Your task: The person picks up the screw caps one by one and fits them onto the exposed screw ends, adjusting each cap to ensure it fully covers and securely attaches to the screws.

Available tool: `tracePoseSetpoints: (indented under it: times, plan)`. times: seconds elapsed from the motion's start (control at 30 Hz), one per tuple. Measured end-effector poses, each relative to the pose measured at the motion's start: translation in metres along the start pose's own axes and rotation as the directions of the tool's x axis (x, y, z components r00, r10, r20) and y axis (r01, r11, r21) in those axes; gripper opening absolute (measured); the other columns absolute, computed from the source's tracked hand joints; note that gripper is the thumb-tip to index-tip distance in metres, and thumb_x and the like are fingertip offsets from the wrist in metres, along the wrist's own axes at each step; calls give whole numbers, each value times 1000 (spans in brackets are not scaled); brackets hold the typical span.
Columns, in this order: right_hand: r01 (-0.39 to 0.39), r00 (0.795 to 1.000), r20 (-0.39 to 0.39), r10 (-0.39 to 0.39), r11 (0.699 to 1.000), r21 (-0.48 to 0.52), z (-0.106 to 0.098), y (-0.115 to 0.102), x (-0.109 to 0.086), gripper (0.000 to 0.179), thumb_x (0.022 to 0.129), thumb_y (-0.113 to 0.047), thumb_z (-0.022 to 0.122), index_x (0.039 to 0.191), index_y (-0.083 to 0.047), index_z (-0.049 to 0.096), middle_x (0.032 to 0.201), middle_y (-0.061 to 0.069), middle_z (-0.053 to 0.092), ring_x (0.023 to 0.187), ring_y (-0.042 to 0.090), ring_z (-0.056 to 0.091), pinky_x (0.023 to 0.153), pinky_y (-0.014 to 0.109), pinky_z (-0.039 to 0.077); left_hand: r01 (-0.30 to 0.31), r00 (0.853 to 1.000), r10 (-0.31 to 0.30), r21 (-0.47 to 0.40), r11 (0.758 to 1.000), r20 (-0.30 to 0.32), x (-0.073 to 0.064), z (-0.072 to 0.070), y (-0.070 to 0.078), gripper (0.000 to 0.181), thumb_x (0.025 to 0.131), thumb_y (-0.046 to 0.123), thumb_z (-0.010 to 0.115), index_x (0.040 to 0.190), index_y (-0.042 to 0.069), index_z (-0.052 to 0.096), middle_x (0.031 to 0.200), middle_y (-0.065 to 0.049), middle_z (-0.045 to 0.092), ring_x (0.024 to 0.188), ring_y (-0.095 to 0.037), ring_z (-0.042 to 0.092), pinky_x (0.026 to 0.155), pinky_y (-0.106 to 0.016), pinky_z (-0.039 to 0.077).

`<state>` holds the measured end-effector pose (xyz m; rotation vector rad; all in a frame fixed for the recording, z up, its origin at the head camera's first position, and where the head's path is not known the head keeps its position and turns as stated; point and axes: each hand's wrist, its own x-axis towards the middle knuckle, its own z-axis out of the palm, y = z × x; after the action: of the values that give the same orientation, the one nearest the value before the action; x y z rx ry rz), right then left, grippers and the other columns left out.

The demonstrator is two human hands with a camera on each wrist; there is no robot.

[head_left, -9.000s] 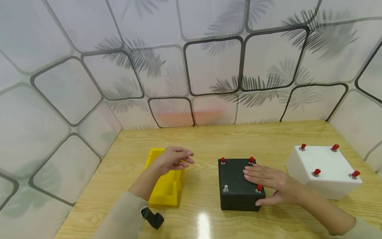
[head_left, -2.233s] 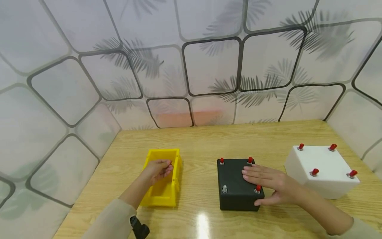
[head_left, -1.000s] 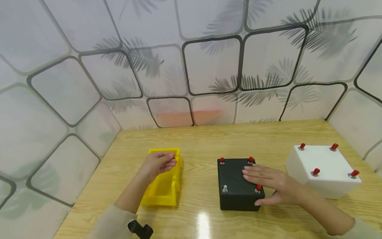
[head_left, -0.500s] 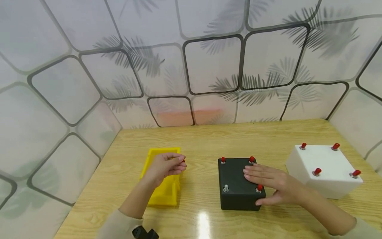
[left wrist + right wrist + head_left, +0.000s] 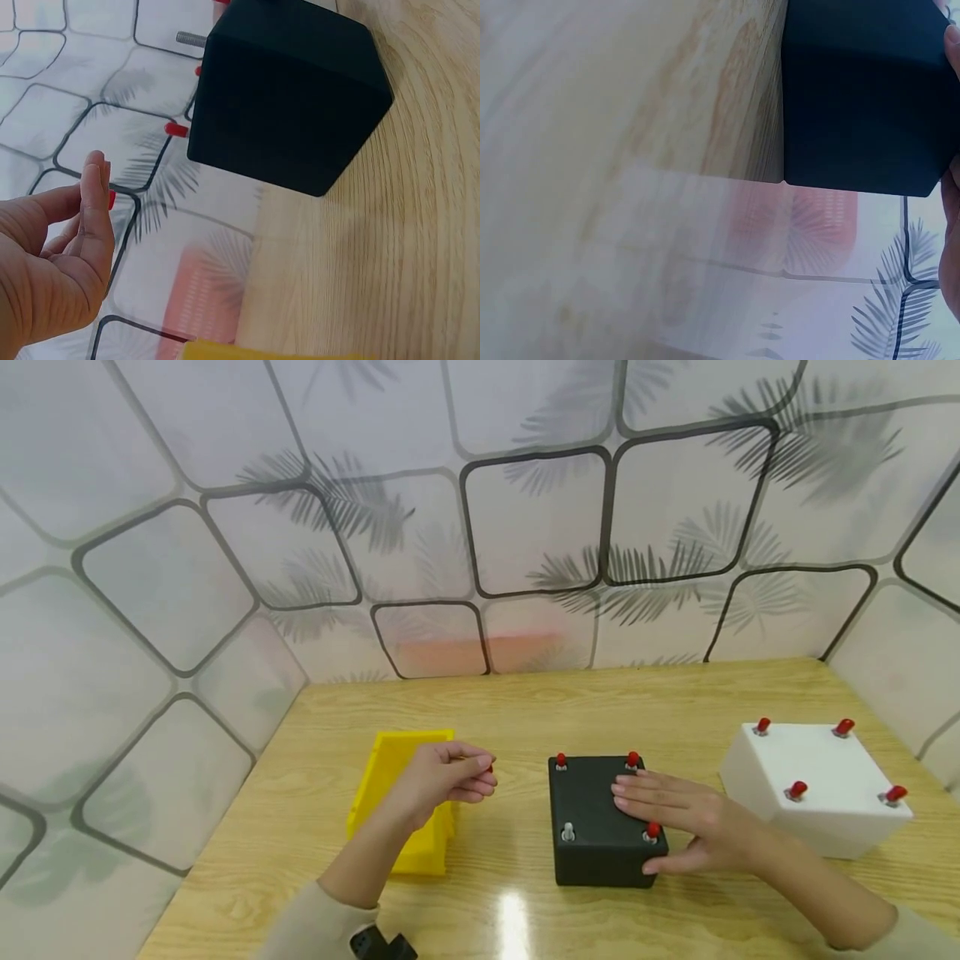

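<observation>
My left hand (image 5: 442,777) pinches a small red cap (image 5: 112,199) between thumb and fingertips, in the air just right of the yellow bin (image 5: 427,860). A black box (image 5: 596,802) stands in the middle of the table. Three of its corner studs carry red caps, while the front-left threaded stud (image 5: 567,832) is bare, its metal thread also visible in the left wrist view. With straight fingers, my right hand (image 5: 686,818) rests on the black box's top right side, thumb against its front right corner. The cap is mostly hidden by the fingers.
A white box (image 5: 825,777) with red caps (image 5: 797,790) on its corner studs stands to the right. Behind the wooden table (image 5: 510,710) and along its sides hangs a patterned curtain (image 5: 540,527).
My left hand was over the yellow bin, then rose from it with the red cap and moved right towards the black box. The right hand has stayed on the box.
</observation>
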<state>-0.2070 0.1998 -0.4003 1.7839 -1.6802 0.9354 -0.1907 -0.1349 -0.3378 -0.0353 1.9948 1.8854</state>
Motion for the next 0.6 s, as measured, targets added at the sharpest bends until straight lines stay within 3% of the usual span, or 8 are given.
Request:
tracePoseSetpoints:
  times: [0.6]
  plan:
    - [5, 1000, 10, -4, 1000, -16, 0, 1, -3, 68, 73, -36, 81, 114, 14, 59, 126, 24, 58, 129, 28, 47, 111, 29, 33, -15, 997, 17, -21, 1000, 72, 4, 31, -3, 27, 91, 11, 62, 110, -9, 63, 77, -4, 70, 66, -11, 68, 67, -27, 58]
